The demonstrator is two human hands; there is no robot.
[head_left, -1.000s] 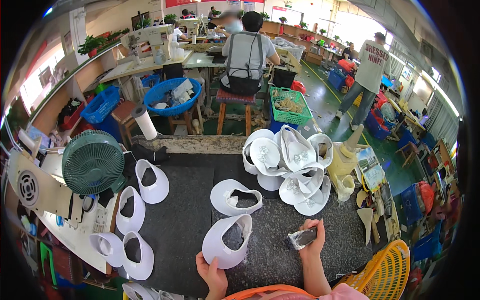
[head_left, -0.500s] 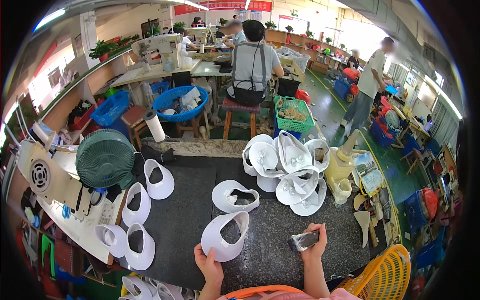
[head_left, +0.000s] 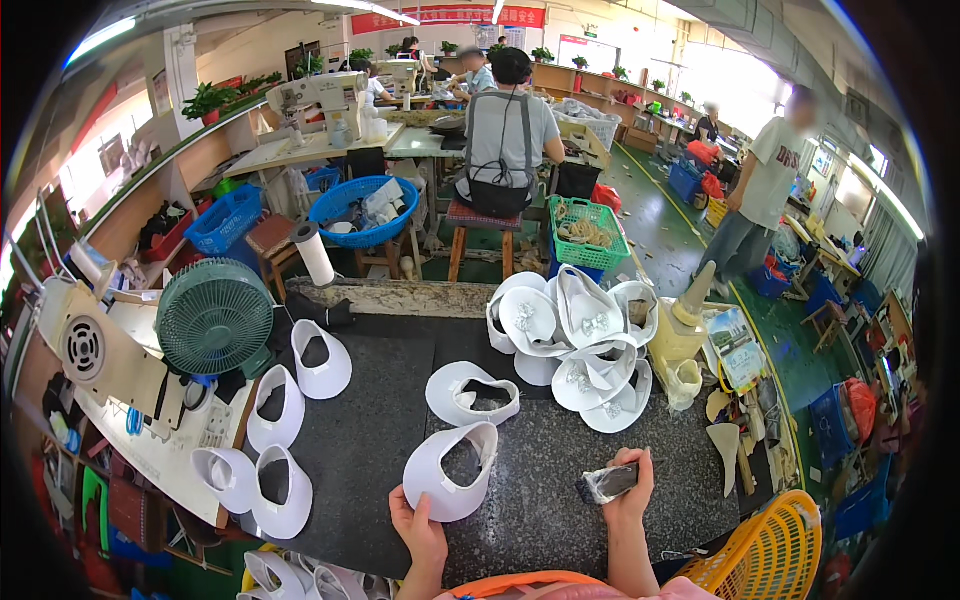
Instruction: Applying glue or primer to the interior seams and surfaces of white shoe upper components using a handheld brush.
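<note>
Near the desk's front edge, a white visor (head_left: 452,482) has been kept gripped by the left hand (head_left: 418,525), while a small wrapped block (head_left: 608,483) has been raised slightly, clasped in the right hand (head_left: 632,492).

A dark speckled stone worktop (head_left: 380,440) fills the foreground, a round green desk fan (head_left: 213,317) at its left edge. Beyond its far edge lies a green painted floor (head_left: 660,215), with wooden tables (head_left: 300,150), a wooden stool (head_left: 480,235) and long ceiling tube lights (head_left: 360,8)

Six white fabric sun visors (head_left: 455,470) are lying singly on the dark table; far right, one pile (head_left: 575,340) is sitting; one green fan (head_left: 213,317) is standing left.
</note>
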